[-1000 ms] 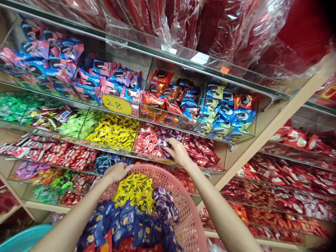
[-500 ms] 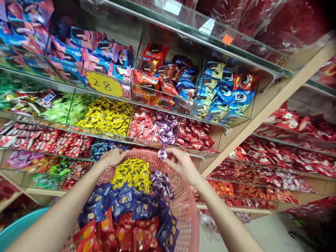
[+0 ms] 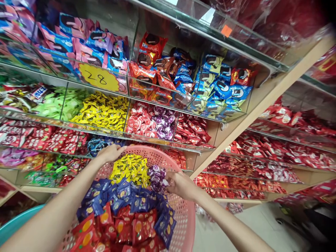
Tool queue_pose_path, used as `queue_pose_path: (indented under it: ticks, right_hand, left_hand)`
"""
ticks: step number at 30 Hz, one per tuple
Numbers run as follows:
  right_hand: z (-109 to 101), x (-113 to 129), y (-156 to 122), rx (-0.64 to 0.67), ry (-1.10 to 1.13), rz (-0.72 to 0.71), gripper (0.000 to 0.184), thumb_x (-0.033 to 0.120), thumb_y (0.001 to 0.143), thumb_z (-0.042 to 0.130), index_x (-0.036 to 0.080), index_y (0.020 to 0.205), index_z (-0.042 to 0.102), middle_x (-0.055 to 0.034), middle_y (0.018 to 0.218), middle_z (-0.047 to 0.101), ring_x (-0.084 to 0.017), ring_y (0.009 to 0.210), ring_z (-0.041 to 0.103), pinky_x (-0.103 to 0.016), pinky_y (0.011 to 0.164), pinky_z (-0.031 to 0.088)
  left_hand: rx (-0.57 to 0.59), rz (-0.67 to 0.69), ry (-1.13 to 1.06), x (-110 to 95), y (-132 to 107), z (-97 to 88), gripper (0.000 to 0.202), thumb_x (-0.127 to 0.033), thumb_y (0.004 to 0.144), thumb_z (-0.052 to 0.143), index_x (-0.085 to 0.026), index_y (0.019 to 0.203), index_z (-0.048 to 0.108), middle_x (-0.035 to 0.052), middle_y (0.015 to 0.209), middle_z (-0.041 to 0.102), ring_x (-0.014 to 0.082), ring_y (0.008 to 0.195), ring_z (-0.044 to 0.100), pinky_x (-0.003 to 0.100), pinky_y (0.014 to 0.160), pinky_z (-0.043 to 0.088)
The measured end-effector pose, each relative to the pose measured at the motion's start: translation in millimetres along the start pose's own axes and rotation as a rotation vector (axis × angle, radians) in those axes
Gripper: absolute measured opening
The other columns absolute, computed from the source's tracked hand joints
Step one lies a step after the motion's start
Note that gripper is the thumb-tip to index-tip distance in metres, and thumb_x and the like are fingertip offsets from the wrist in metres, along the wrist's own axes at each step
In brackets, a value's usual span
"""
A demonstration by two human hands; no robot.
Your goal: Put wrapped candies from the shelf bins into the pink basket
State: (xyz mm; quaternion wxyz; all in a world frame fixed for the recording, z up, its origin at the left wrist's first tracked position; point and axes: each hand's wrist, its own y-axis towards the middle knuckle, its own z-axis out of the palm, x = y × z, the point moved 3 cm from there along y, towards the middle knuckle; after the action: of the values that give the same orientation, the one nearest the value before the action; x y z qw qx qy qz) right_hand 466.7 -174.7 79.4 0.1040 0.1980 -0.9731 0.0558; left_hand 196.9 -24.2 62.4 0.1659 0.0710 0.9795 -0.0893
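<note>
My left hand (image 3: 110,153) grips the far rim of a pink perforated basket (image 3: 183,213). Inside the basket lie yellow sweets (image 3: 130,168), purple-and-white sweets (image 3: 156,175), dark blue packets (image 3: 126,196) and red packets (image 3: 126,229). My right hand (image 3: 181,185) is low inside the basket, fingers curled among the purple-and-white sweets; whether it still holds any I cannot make out. Just beyond the basket a glass shelf bin (image 3: 152,124) holds red-white and purple sweets.
Glass shelves run across the view: yellow sweets (image 3: 102,112), green sweets (image 3: 57,105), cookie packs (image 3: 220,91), and a yellow price tag reading 28 (image 3: 98,77). A slanted wooden post (image 3: 252,112) stands right of the bins. A teal tub rim (image 3: 15,227) shows lower left.
My right hand left the shelf bin with purple sweets, came back over the rim and dropped down into the basket's purple pile. The left hand stayed on the rim.
</note>
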Motion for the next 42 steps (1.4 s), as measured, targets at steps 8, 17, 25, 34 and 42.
queue_pose_path:
  ticks: [8,17,25,34,42]
  right_hand:
    - [15.1,17.5,-1.5,0.223,-0.353,0.218,0.021,0.025,0.065,0.060,0.013,0.082,0.062,-0.0123,0.084,0.064,-0.024,0.081,0.060,-0.029,0.064,0.043]
    - [-94.7,27.5,36.9,-0.282,-0.372,0.241,0.027,0.039,0.082,0.039,0.018,0.093,0.053,-0.0076,0.087,0.059,-0.021,0.081,0.058,-0.029,0.063,0.041]
    - [-123.6,26.4,118.1,-0.570,-0.469,0.300,0.029,0.038,0.085,0.032,0.018,0.103,0.044,-0.0108,0.107,0.045,-0.018,0.079,0.057,-0.028,0.061,0.042]
    - [-122.3,17.0,141.3,-0.551,-0.472,0.338,0.027,0.035,0.086,0.031,0.016,0.100,0.044,-0.0126,0.103,0.048,-0.018,0.080,0.056,-0.029,0.062,0.043]
    - [-120.8,17.4,139.1,-0.536,-0.457,0.334,0.026,0.032,0.088,0.025,0.019,0.102,0.043,-0.0102,0.104,0.047,-0.017,0.079,0.055,-0.028,0.061,0.042]
  left_hand:
    - [-0.022,0.012,0.000,3.4,3.0,3.5,0.062,-0.066,0.070,0.022,-0.021,0.086,0.061,0.0090,0.091,0.065,0.0260,0.086,0.059,0.030,0.070,0.042]
    - [-0.018,0.025,0.005,3.1,3.5,2.4,0.061,-0.066,0.070,0.020,-0.020,0.077,0.061,0.0099,0.084,0.065,0.0276,0.081,0.059,0.032,0.065,0.042]
    - [-0.031,-0.003,0.027,0.1,1.8,1.5,0.059,-0.064,0.071,0.020,-0.020,0.081,0.060,0.0125,0.089,0.064,0.0310,0.087,0.058,0.036,0.068,0.042]
    - [-0.043,-0.016,0.024,-4.7,-1.3,-2.7,0.063,-0.066,0.070,0.020,-0.021,0.084,0.061,0.0121,0.093,0.064,0.0303,0.088,0.058,0.036,0.070,0.042]
    - [-0.051,0.001,0.037,-5.0,-1.4,-2.8,0.069,-0.070,0.068,0.016,-0.021,0.082,0.062,0.0113,0.090,0.064,0.0297,0.085,0.058,0.036,0.068,0.042]
